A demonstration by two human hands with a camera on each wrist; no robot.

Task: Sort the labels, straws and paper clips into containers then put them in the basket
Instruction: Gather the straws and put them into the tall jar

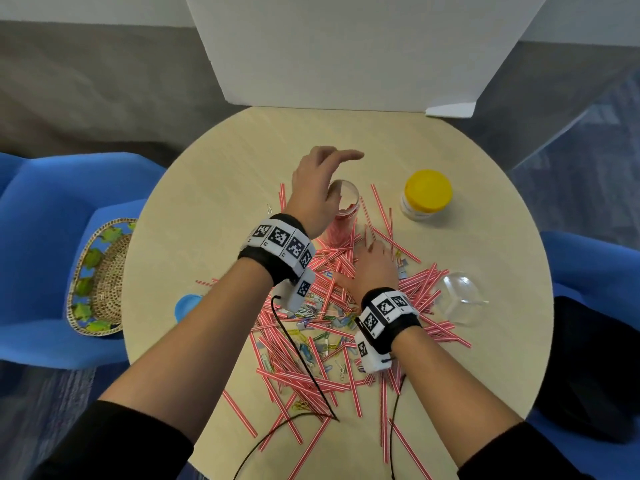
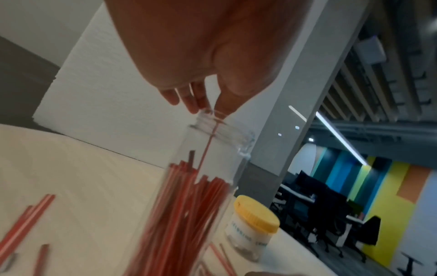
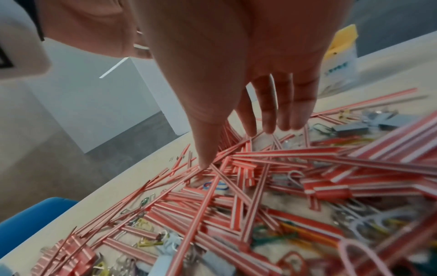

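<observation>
Red-and-white striped paper straws (image 1: 311,362) strewn across round table | left hand (image 1: 318,188) over clear glass jar (image 2: 212,168) — fingers loose, releasing straw | right hand (image 1: 374,268) spread — fingertips on pile.

Head view looks down on round bench (image 1: 214,188); wrist views close, low, facing 12 o'clock; all share straws (image 1: 332,344).

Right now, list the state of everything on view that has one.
Clear jar: lidless, upright, partly filled with straws.
Yellow-lidded jar: closed, upright.
Clear dish: empty.
Basket: empty, on blue chair.
Left hand: open over clear jar.
Right hand: open, fingertips on straw pile.
</observation>
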